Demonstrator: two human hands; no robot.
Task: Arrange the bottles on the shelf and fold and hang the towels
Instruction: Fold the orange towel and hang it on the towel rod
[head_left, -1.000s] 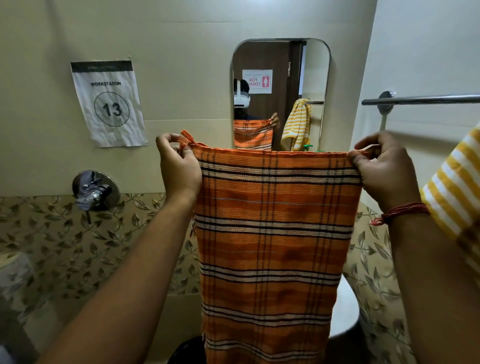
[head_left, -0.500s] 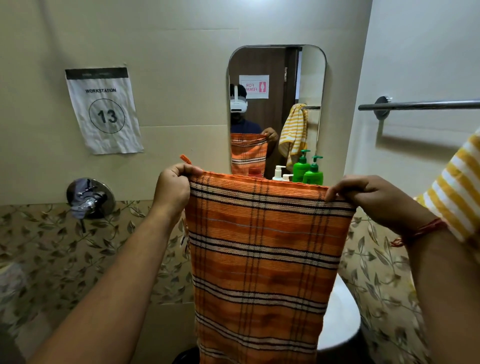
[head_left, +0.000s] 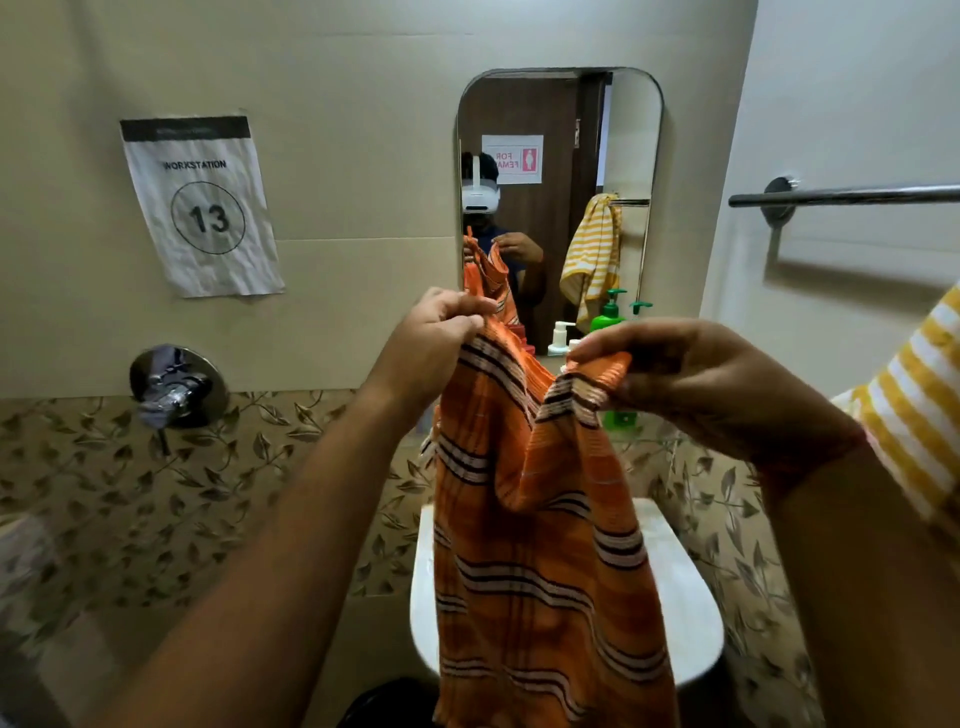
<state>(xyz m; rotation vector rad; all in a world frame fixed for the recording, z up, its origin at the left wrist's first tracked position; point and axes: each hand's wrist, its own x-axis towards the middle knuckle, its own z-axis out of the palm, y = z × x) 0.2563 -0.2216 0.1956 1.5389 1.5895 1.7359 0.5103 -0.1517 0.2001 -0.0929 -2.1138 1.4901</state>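
Observation:
An orange towel (head_left: 540, 545) with dark and white stripes hangs in front of me, folding lengthwise down its middle. My left hand (head_left: 431, 343) pinches its top left corner. My right hand (head_left: 691, 374) pinches the top right corner, close to the left one. A yellow and white striped towel (head_left: 919, 395) lies over my right forearm. Behind my hands, green pump bottles (head_left: 609, 314) and a white pump bottle (head_left: 561, 338) stand below the mirror, partly hidden.
A metal towel rail (head_left: 852, 195) runs along the right wall, bare. A mirror (head_left: 561, 156) hangs on the back wall. A tap valve (head_left: 176, 387) and a paper sign (head_left: 200, 208) are on the left. A white toilet tank lid (head_left: 691, 597) sits below the towel.
My hands have come down and moved together, bringing the towel's two top corners close. The spread towel now sags and folds in the middle. The bottles show more.

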